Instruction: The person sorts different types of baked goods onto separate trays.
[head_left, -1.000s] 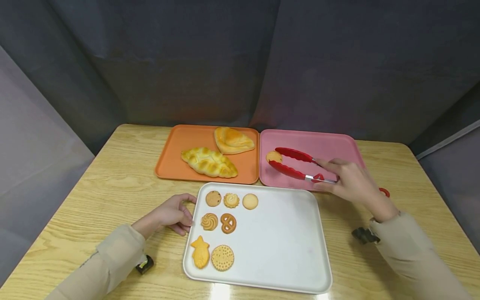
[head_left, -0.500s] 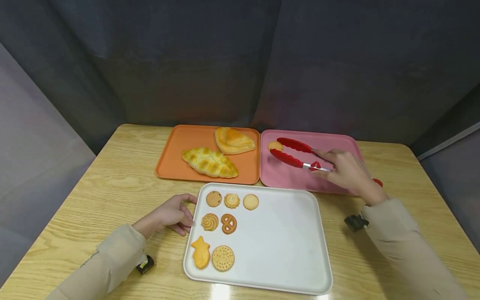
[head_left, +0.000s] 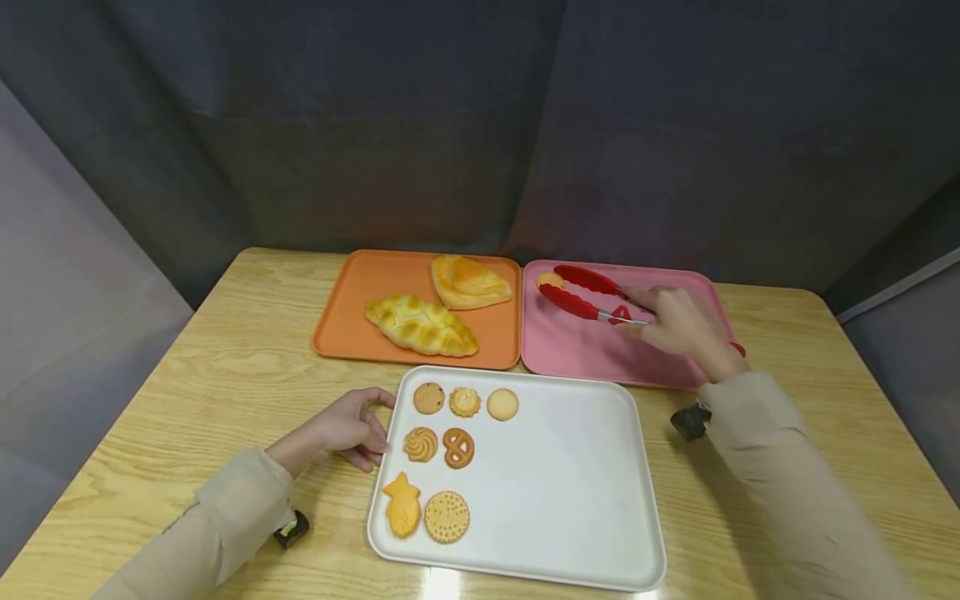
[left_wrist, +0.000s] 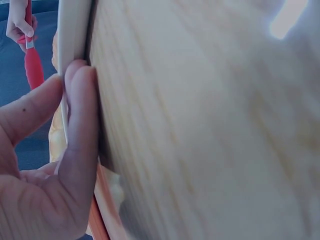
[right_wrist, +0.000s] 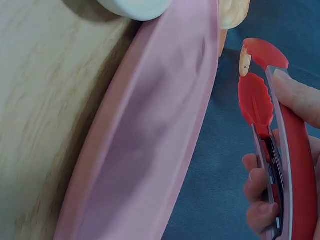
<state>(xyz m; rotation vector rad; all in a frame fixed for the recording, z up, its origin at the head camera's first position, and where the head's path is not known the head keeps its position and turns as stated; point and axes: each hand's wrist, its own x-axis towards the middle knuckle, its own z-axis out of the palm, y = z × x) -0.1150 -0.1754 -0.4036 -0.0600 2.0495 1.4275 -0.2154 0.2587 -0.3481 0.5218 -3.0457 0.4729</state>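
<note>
My right hand (head_left: 677,327) grips red-tipped tongs (head_left: 573,302) over the pink tray (head_left: 577,354). Between the tong tips is a small round cookie (head_left: 550,280); the right wrist view shows this cookie (right_wrist: 244,65) edge-on, held up off the tray. At the white tray (head_left: 562,492), my left hand (head_left: 348,429) pinches the left rim, thumb on one side and fingers on the other in the left wrist view. Several cookies lie in rows on the left part of that tray, among them a pretzel (head_left: 458,448) and a pineapple-shaped one (head_left: 402,506).
Beside the pink tray stands an orange tray (head_left: 341,325) with a braided bread (head_left: 420,325) and a folded pastry (head_left: 468,282). Both trays lie behind the white one on a wooden table (head_left: 262,333). A dark curtain (head_left: 450,125) hangs behind the table.
My right hand has moved away from me and a little left, carrying the tongs and cookie further toward the back of the pink tray. The left hand stays at the white tray's rim.
</note>
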